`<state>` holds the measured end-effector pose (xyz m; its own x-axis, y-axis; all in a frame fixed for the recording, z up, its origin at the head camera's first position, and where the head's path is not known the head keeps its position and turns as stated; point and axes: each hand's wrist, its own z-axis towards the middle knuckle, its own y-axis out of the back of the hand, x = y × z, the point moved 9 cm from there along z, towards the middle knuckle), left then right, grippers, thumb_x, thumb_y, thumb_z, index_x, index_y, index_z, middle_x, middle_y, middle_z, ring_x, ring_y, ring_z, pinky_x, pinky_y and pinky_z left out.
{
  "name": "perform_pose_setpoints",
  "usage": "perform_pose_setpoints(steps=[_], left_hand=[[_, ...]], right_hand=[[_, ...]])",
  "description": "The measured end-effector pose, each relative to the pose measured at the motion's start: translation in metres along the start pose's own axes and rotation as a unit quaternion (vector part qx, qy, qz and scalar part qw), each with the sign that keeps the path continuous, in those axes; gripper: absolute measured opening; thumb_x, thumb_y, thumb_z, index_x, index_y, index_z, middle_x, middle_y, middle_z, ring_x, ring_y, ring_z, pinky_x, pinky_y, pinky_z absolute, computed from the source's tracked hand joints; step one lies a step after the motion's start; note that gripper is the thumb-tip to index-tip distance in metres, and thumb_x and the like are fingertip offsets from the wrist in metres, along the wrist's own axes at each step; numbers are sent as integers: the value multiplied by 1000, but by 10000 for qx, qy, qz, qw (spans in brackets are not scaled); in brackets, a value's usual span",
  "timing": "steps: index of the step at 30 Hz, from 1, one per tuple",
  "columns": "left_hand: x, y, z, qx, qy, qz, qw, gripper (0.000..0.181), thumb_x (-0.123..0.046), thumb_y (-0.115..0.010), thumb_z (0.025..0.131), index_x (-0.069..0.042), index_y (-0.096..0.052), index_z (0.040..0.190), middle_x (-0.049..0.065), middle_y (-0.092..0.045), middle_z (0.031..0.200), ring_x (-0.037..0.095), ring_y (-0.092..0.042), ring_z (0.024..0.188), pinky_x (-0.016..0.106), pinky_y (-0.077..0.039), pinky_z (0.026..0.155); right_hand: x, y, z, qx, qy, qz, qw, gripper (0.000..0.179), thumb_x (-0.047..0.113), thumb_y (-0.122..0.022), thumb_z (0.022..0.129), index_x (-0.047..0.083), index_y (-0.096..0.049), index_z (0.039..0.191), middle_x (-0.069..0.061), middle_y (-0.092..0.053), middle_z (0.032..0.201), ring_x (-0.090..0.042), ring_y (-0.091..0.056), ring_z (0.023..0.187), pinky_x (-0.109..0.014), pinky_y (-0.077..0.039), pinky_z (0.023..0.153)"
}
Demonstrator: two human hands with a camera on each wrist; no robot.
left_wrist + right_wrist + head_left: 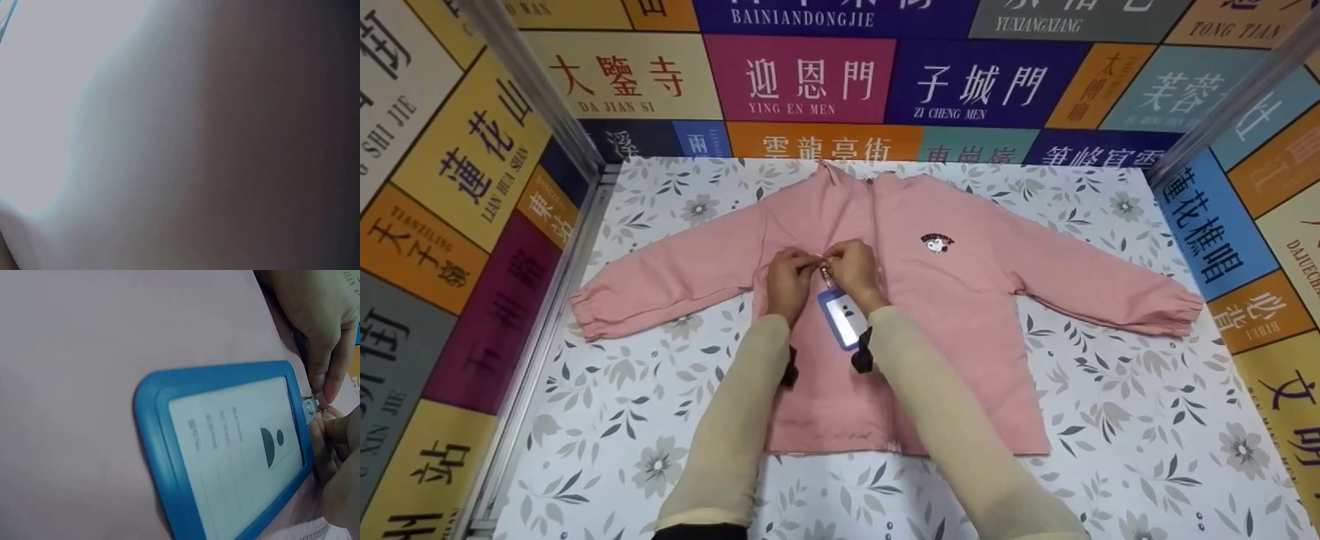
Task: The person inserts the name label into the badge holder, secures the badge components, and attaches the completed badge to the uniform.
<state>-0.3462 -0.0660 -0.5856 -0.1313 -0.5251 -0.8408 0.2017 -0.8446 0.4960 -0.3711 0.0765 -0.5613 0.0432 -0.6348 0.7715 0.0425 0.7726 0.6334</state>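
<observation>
A pink zip-up jacket (952, 337) lies spread out, sleeves to both sides, with a small cartoon patch (937, 244) on its chest. On its left half rests an ID badge holder (169, 467) with a blue frame and a white card inside. Just above the badge, my left hand (789, 283) pinches the jacket fabric between thumb and finger. Right against it, my right hand (851, 270) pinches the small metal clip (309, 408) at the badge's top. The fingertips meet there and partly hide the clip's end. Only blur shows in the left wrist view.
Under the jacket is a table (660, 420) covered in white, leaf-printed cloth. Colourful panels with lettering (802, 79) stand behind it and on both sides, and metal frame posts (1245, 82) rise at the corners.
</observation>
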Motion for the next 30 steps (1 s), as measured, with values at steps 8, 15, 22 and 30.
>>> perform_pose_setpoints(steps=[8, 15, 22, 30], left_hand=[[-2, 1, 0, -53, -204, -131, 9997, 22, 1, -62, 92, -10, -79, 101, 8, -68, 98, 22, -59, 95, 35, -47, 90], [2, 2, 2, 104, -148, -124, 9998, 24, -1, -58, 96, -11, -78, 104, 5, -68, 101, 20, -60, 100, 34, -48, 95], [-1, 1, 1, 285, -252, 25, 9993, 23, 1, -59, 94, -9, -76, 106, 8, -69, 106, 23, -61, 105, 36, -47, 100], [-5, 2, 1, 485, -291, 399, 9976, 22, -5, -61, 95, -11, -75, 111, 6, -72, 108, 22, -62, 106, 36, -48, 101]], right_hand=[[-4, -2, 3, 288, -211, 704, 9969, 17, -7, -61, 84, -3, -77, 89, -18, -76, 85, -15, -64, 65, -18, -47, 56], [-14, -11, 1, 731, -985, 1664, 9784, 22, -10, -52, 86, -8, -74, 91, -14, -69, 73, -13, -59, 55, -18, -46, 45], [-13, -16, -1, 579, -1025, 2212, 9681, 19, -13, -49, 86, -11, -66, 93, -13, -65, 74, -14, -60, 57, -21, -50, 51], [-6, -13, -1, 370, -582, 1842, 9805, 26, -15, -51, 87, -7, -70, 103, -22, -71, 89, -19, -63, 64, -21, -51, 54]])
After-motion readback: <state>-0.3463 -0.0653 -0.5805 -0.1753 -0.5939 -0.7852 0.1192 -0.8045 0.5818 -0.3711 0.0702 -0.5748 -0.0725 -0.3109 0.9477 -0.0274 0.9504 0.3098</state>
